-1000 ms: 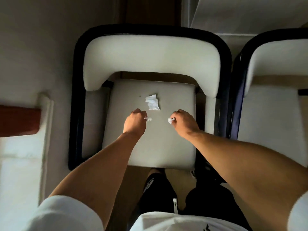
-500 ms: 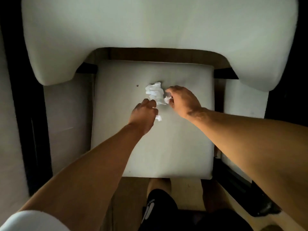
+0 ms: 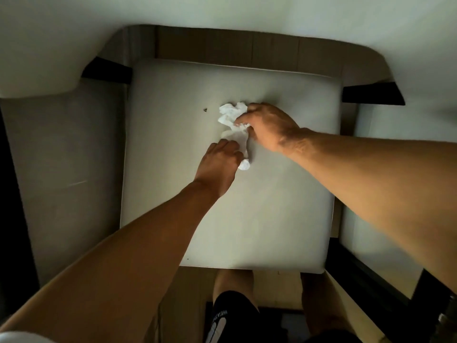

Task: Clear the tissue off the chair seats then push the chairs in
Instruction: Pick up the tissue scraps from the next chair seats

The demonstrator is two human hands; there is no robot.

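Observation:
A crumpled white tissue (image 3: 231, 113) lies near the middle of the pale chair seat (image 3: 272, 206). My right hand (image 3: 268, 126) rests on its right side, fingers closed around the wad. My left hand (image 3: 218, 165) sits just below it, fingers curled, pinching a small tissue scrap (image 3: 244, 165) that sticks out at its right. A thin strip of tissue (image 3: 241, 137) runs between the two hands. A tiny dark crumb (image 3: 205, 110) lies on the seat left of the tissue.
The chair's white padded backrest (image 3: 222, 11) fills the top of the view, and its arms wrap down both sides. Black frame bars (image 3: 106, 71) show at the seat's back corners. My legs and the wooden floor (image 3: 279, 278) are below the seat's front edge.
The camera has dropped closer to the seat. My right hand moved forward onto the large tissue wad and closed on it. My left hand followed up beside it with its scrap.

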